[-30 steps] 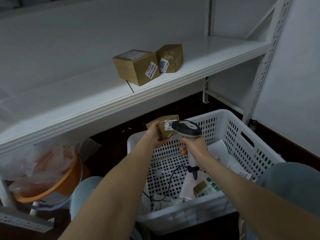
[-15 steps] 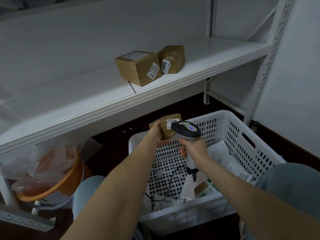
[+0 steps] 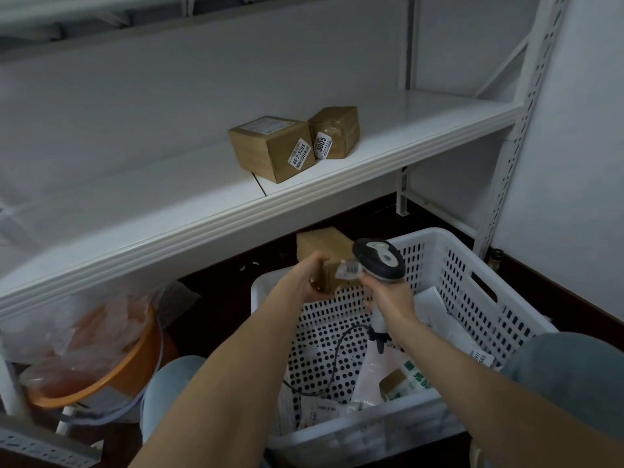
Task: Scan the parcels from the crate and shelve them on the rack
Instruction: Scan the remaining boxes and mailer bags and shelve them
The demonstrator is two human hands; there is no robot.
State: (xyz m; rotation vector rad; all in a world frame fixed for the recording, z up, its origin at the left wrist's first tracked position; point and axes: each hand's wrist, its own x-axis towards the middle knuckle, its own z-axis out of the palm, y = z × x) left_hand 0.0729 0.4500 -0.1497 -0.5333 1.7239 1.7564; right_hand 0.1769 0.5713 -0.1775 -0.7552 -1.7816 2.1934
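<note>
Two boxes [image 3: 271, 148] rest on the white rack [image 3: 422, 130].

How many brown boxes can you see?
3 for sure: left box and right box side by side on the shelf; a held box in the left hand. A small brown thing lies in the crate; more may hide under bags.

On rack shelf [image 3: 422, 130]: larger box [image 3: 270, 148] left of smaller box [image 3: 334, 131], touching. Below: crate [image 3: 472, 265] holding mailers [image 3: 435, 309]; over its far rim, parcel [image 3: 324, 251] left of scanner [image 3: 380, 260]. Basin [image 3: 128, 376] left of crate.
</note>
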